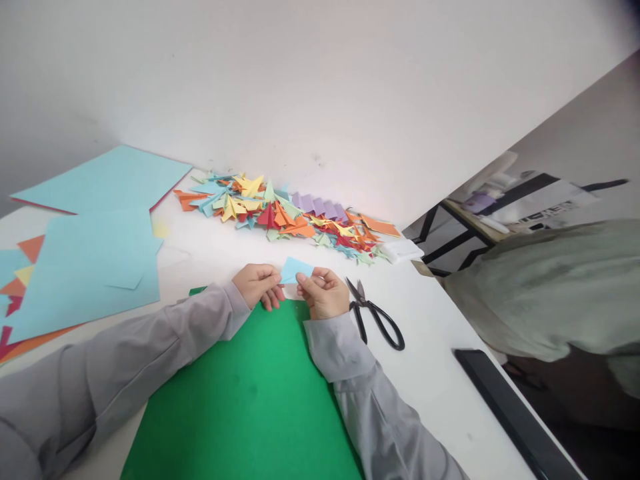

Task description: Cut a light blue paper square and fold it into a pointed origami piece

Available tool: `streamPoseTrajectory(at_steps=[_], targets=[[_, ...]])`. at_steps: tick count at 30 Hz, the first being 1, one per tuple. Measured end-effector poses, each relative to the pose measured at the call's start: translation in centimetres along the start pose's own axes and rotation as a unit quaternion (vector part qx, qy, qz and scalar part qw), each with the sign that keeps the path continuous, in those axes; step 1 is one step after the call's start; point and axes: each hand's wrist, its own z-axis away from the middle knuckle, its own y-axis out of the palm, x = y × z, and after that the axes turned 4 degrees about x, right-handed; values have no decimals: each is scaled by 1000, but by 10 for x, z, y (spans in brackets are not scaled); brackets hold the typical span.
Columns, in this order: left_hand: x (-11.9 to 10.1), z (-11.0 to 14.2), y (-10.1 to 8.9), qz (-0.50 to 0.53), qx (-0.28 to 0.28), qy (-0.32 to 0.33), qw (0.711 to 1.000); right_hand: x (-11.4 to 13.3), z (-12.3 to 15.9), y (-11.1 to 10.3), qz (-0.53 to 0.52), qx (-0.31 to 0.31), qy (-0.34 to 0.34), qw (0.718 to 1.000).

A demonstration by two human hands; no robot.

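A small piece of light blue paper (297, 269) is held up between my two hands, just above the far end of a green sheet (245, 393). My left hand (259, 285) pinches its left edge between thumb and fingers. On the other side, my right hand (325, 292) grips the lower right part, with the thumb on top. A crease or folded edge seems to run across the paper, too small to make out well. Black-handled scissors (376, 313) lie right of my right hand, their blades slightly apart.
Folded paper planes (270, 207) in several colours lie heaped along the wall, beside purple folded pieces (320, 205). Large light blue sheets (100, 267) are at the left. A black flat object (515, 407) lies along the right edge. A person in a pale green garment (540, 287) is beyond.
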Motion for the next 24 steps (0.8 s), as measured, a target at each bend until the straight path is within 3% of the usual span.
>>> streamPoseTrajectory(at_steps=[14, 24], targets=[[-2, 1, 0, -1, -4, -10, 1000, 0, 1, 1, 4, 4, -4, 1000], [1, 2, 2, -80, 16, 28, 996, -2, 4, 3, 19, 17, -5, 1000]])
